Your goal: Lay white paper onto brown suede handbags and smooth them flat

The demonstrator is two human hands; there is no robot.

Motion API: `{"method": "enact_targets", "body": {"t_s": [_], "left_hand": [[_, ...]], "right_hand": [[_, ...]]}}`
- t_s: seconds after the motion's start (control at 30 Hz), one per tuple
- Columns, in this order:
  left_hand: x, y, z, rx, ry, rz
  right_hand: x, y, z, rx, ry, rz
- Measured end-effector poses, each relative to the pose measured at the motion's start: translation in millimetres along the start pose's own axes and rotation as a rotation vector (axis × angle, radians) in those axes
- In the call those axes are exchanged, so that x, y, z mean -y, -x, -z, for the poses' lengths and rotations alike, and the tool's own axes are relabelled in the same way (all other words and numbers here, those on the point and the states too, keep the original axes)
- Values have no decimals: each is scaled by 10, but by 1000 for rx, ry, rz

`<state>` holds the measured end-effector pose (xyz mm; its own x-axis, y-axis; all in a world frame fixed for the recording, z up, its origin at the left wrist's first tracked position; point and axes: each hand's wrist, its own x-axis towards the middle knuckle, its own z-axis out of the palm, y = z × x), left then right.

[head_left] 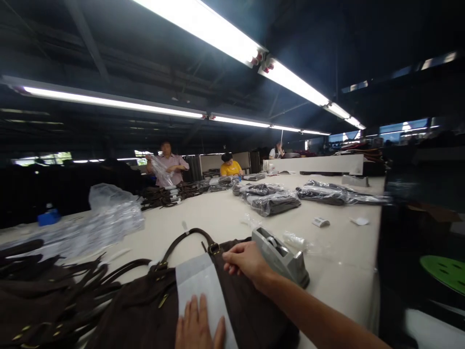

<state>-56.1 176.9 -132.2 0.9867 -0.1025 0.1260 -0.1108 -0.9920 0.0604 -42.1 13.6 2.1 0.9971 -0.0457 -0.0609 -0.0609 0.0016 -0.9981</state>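
A dark brown handbag point(145, 295) lies on the table in front of me, its looped handle pointing away. Across its middle runs a strip of white paper point(198, 274). My left hand point(198, 325) rests flat on the paper with fingers stretched out. Above the bag's right side, my right hand point(249, 261) is closed, thumb and fingertips pinched together; whatever is between them, if anything, is too small to make out. Just beyond that hand stands a grey tape dispenser point(281, 254), partly covered by the wrist.
More brown bags point(39, 300) are heaped at my left. Behind them lie clear plastic bags point(112, 213). Plastic-wrapped bundles point(272, 198) sit farther back on the white table point(337, 252). Several people work at the far side, one holding up a plastic bag. A green stool point(445, 271) stands right.
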Motion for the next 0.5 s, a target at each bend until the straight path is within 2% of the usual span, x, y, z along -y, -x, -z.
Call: {"method": "enact_targets", "body": {"t_s": [0.1, 0.2, 0.33, 0.5], "left_hand": [[-41, 30, 47, 15, 10, 13], [-69, 41, 112, 52, 34, 20], [-108, 73, 216, 104, 75, 31], [-132, 143, 298, 96, 137, 23]], "right_hand": [[-53, -344, -580, 9, -11, -140], [-220, -603, -927, -4, 31, -240], [-451, -808, -1127, 7, 124, -332], [-655, -1003, -1149, 62, 229, -368]]}}
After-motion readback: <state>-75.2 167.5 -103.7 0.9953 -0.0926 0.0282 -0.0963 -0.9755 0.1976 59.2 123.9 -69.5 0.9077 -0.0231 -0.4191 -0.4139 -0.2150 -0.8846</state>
